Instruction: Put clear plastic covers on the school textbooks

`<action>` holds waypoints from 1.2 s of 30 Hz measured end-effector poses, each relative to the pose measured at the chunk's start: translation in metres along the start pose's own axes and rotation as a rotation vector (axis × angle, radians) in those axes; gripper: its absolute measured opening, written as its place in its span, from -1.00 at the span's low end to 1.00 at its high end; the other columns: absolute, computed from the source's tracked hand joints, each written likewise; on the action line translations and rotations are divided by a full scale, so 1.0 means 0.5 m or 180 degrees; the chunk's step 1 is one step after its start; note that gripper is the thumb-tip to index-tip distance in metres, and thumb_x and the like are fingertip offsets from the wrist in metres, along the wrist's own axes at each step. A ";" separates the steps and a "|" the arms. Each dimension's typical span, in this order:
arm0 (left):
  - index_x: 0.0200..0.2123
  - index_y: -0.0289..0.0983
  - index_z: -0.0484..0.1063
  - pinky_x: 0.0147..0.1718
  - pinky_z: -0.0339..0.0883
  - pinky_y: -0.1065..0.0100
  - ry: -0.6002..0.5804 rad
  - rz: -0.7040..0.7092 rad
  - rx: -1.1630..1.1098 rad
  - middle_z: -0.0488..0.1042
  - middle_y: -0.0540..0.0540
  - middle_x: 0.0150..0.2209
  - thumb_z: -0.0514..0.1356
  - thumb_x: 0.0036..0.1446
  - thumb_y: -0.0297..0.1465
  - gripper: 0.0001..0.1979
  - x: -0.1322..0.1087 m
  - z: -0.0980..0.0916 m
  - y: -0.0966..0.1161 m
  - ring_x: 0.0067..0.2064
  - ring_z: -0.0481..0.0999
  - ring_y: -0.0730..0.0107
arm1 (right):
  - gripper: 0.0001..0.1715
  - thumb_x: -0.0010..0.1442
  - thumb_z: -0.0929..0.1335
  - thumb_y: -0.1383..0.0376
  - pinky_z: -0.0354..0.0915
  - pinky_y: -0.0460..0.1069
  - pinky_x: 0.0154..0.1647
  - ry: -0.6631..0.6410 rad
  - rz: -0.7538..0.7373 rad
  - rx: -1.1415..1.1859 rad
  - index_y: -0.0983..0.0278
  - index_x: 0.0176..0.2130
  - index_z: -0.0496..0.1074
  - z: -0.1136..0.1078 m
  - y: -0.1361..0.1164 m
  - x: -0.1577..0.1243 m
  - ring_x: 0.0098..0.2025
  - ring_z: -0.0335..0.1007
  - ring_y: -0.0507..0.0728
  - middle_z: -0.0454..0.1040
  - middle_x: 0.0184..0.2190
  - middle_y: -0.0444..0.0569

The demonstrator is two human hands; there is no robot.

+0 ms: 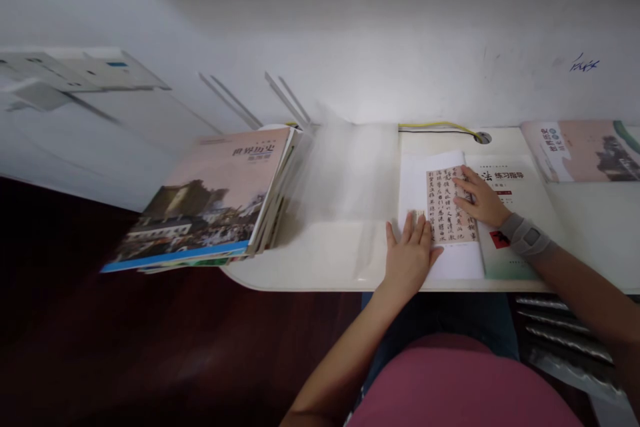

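A calligraphy workbook (pixel 523 213) lies spread on the white table, its pale green titled cover on the right and a white panel of brush-written characters (pixel 443 213) on the left. My left hand (pixel 409 257) rests on the lower left of that panel, fingers stretched out and holding nothing. Across the panel's upper right part lies my right hand (pixel 480 199), its fingers apart; a grey band circles the wrist. To the left of the workbook is a clear plastic sheet (pixel 345 177), blurred, its far side raised against the wall.
A stack of books (pixel 200 193) overhangs the table's left end, a world history atlas on top. Another history book (pixel 585 150) lies at the back right. Yellow and black cables (pixel 440 125) run to a hole at the rear. A plugged-in socket panel (pixel 85 70) is on the left wall.
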State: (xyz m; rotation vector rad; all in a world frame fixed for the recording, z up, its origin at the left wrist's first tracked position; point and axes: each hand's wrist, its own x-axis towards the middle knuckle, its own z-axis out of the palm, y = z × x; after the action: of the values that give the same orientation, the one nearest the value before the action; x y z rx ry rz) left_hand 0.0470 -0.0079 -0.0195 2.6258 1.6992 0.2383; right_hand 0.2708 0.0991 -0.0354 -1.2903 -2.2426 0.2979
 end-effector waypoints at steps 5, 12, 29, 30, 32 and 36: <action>0.22 -0.27 0.17 0.15 -0.02 -0.26 -0.0015 0.0061 0.0030 0.19 -0.23 0.23 -0.09 0.28 -0.15 -0.47 -0.002 0.011 -0.011 0.30 0.06 0.03 | -0.45 0.22 0.22 0.08 -0.06 0.32 0.24 -0.0433 -0.0036 -0.0734 0.25 0.12 0.35 -0.012 -0.006 0.012 0.31 -0.07 0.35 0.08 0.29 0.14; 0.22 -0.26 0.16 0.14 0.00 -0.26 0.0145 0.0056 0.0035 0.18 -0.19 0.25 -0.10 0.27 -0.14 -0.47 -0.014 0.027 -0.015 0.30 0.03 -0.01 | -0.46 0.27 0.14 0.01 -0.13 0.46 0.15 -0.1530 -0.0506 -0.1453 0.08 0.16 0.29 -0.001 -0.048 0.153 0.29 -0.08 0.44 0.09 0.28 0.13; 0.22 -0.28 0.17 0.13 0.01 -0.28 0.0237 0.0143 -0.0160 0.20 -0.21 0.24 -0.08 0.27 -0.15 -0.47 -0.021 0.030 -0.021 0.30 0.03 -0.04 | -0.43 0.19 0.15 0.43 0.07 0.24 0.16 -0.1500 -0.0698 -0.1124 0.22 0.16 0.30 0.022 -0.033 0.187 0.25 0.07 0.30 0.15 0.25 0.18; 0.22 -0.28 0.17 0.13 0.02 -0.28 0.0232 0.0147 -0.0165 0.20 -0.21 0.24 -0.08 0.27 -0.15 -0.47 -0.021 0.029 -0.021 0.30 0.03 -0.04 | -0.39 0.17 0.15 0.46 0.06 0.24 0.16 -0.1524 -0.0648 -0.1194 0.19 0.19 0.27 0.026 -0.034 0.191 0.28 0.02 0.31 0.10 0.27 0.15; 0.22 -0.28 0.17 0.13 0.02 -0.28 0.0223 0.0146 -0.0171 0.19 -0.19 0.24 -0.09 0.28 -0.15 -0.47 -0.020 0.026 -0.021 0.30 0.03 -0.03 | -0.29 0.13 0.16 0.52 0.04 0.25 0.16 -0.1582 -0.0541 -0.1303 0.11 0.22 0.19 0.037 -0.040 0.203 0.31 -0.07 0.31 0.01 0.32 0.10; 0.21 -0.27 0.19 0.14 0.01 -0.27 0.0203 0.0139 -0.0180 0.19 -0.17 0.25 -0.10 0.28 -0.16 -0.48 -0.019 0.021 -0.022 0.31 0.02 -0.03 | -0.23 0.13 0.13 0.56 0.02 0.28 0.17 -0.1550 -0.0460 -0.1383 0.07 0.25 0.14 0.054 -0.049 0.219 0.33 -0.15 0.32 -0.08 0.34 0.08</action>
State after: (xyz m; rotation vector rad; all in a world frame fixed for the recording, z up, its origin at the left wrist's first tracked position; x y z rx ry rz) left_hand 0.0347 -0.0113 -0.0323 2.6441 1.6286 0.3688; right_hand 0.1940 0.1816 -0.0107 -1.3639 -2.9215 0.0724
